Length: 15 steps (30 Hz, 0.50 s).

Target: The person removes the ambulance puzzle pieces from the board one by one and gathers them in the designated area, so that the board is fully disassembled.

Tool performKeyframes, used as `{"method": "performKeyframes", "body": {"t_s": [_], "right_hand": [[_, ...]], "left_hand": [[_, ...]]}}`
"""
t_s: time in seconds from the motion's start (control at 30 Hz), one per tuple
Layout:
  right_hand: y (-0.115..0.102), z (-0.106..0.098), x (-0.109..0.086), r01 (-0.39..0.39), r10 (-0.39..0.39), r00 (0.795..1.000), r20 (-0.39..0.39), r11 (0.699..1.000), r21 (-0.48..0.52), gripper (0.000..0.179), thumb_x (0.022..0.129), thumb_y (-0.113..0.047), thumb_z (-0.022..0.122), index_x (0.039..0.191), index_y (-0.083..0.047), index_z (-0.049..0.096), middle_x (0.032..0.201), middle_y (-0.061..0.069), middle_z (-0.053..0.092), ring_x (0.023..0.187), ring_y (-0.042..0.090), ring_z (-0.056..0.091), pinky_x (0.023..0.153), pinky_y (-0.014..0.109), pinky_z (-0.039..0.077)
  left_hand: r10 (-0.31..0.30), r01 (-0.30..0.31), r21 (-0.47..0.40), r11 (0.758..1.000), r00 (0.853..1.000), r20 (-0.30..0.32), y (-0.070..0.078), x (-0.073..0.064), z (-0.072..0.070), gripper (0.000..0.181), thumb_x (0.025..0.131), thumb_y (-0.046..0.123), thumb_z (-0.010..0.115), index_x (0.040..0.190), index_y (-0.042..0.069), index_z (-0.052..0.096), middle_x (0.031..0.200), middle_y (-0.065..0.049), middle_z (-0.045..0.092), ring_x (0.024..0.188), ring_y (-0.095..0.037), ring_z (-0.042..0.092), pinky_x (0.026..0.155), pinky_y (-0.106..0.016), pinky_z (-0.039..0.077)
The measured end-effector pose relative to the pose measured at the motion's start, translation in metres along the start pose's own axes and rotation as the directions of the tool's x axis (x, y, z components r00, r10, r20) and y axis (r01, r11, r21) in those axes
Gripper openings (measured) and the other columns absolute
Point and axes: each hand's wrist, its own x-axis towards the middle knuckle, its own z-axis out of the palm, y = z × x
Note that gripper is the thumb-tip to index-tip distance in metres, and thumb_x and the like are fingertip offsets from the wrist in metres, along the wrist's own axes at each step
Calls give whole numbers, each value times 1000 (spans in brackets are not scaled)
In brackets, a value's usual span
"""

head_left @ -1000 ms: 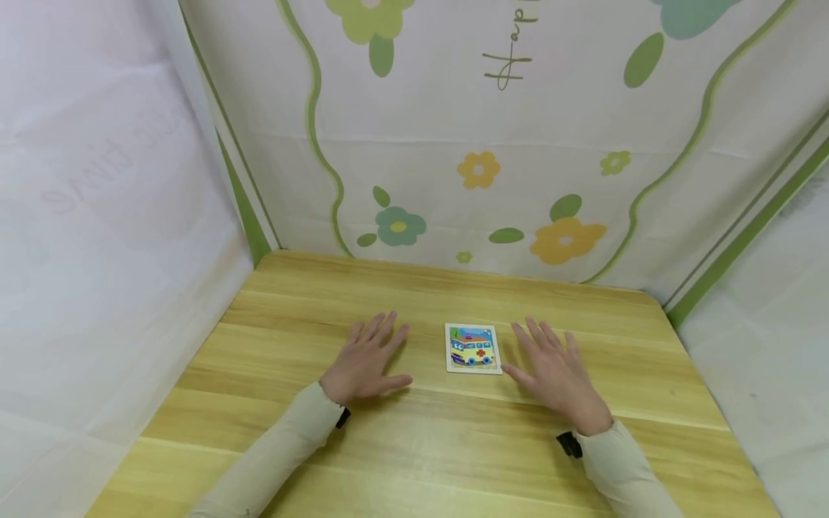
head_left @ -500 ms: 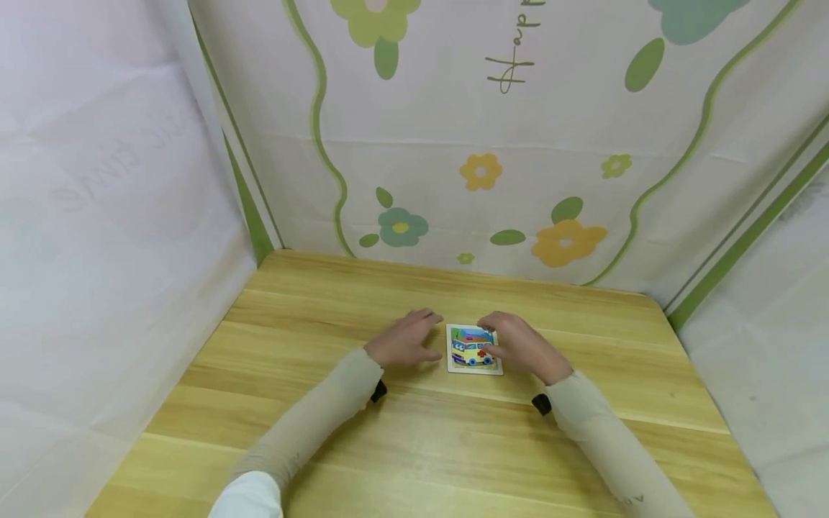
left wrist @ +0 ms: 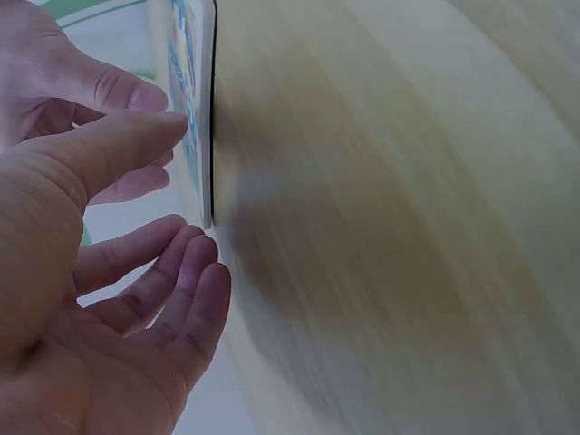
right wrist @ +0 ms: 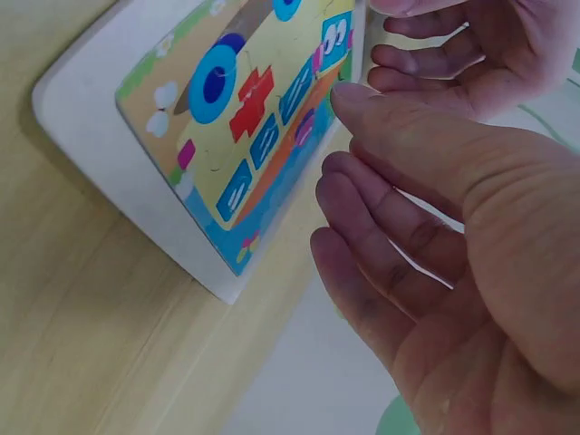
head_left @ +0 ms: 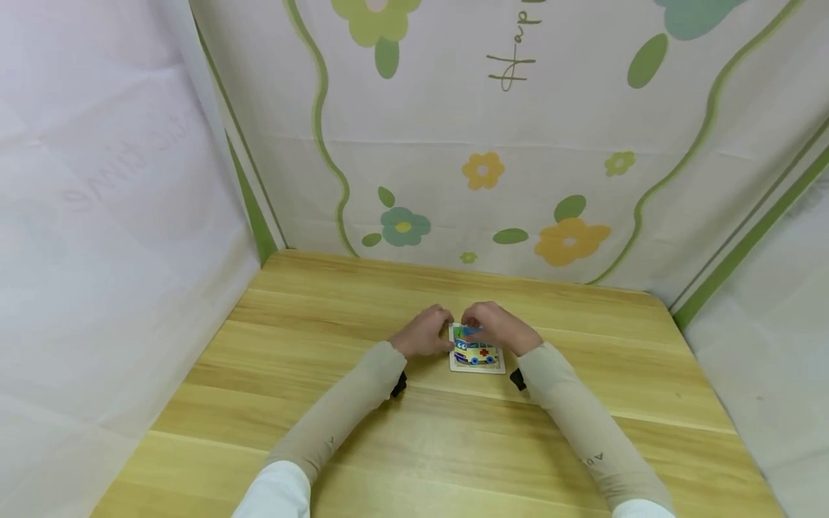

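Observation:
A small jigsaw puzzle (head_left: 478,356) in a white frame lies flat on the wooden table, its picture a yellow ambulance with a red cross. My left hand (head_left: 424,332) is at its left edge; in the left wrist view the thumb and bent fingers (left wrist: 210,299) are close to the frame's corner, and contact is unclear. Over the upper right of the puzzle hovers my right hand (head_left: 500,328), covering part of the picture. The right wrist view has its loosely bent fingers (right wrist: 340,263) near the puzzle's far edge, with nothing seen gripped between them.
The wooden table (head_left: 414,446) stretches around the puzzle on all sides. A white cloth wall (head_left: 427,165) with printed flowers rises behind it, and further white cloth walls (head_left: 129,252) stand left and right. Dark wrist straps (head_left: 398,385) show under the sleeves.
Both hands, spread flat on either side of the puzzle a second ago, have moved inward to it with fingers now bent. The puzzle has stayed in place.

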Motion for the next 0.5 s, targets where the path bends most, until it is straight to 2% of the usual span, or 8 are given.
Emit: {"method": "performKeyframes", "body": {"t_s": [0.1, 0.33, 0.5], "right_hand": [[0, 0, 5, 3, -3, 1000, 15, 1000, -4, 24, 93, -8, 81, 115, -1, 76, 111, 11, 77, 100, 23, 72, 90, 39, 61], [0, 2, 10, 42, -42, 998, 51, 999, 2, 10, 94, -3, 79, 104, -2, 79, 101, 11, 79, 89, 19, 73, 81, 35, 61], [0, 1, 14, 52, -52, 998, 46, 999, 1, 10, 92, -1, 80, 101, 0, 79, 99, 12, 79, 88, 18, 73, 81, 33, 62]], "left_hand": [[-6, 5, -12, 1000, 1000, -5, -1, 3, 0, 46, 96, 22, 80, 132, -2, 65, 122, -12, 63, 101, -17, 56, 92, -31, 52], [29, -28, -32, 999, 999, 16, -2, 10, 2, 41, 95, 18, 79, 129, -3, 68, 116, -14, 66, 94, -15, 53, 83, -26, 49], [28, -28, -39, 999, 1000, 8, -2, 13, 3, 35, 94, 16, 80, 123, -2, 71, 111, -14, 67, 90, -14, 51, 77, -25, 46]]}}
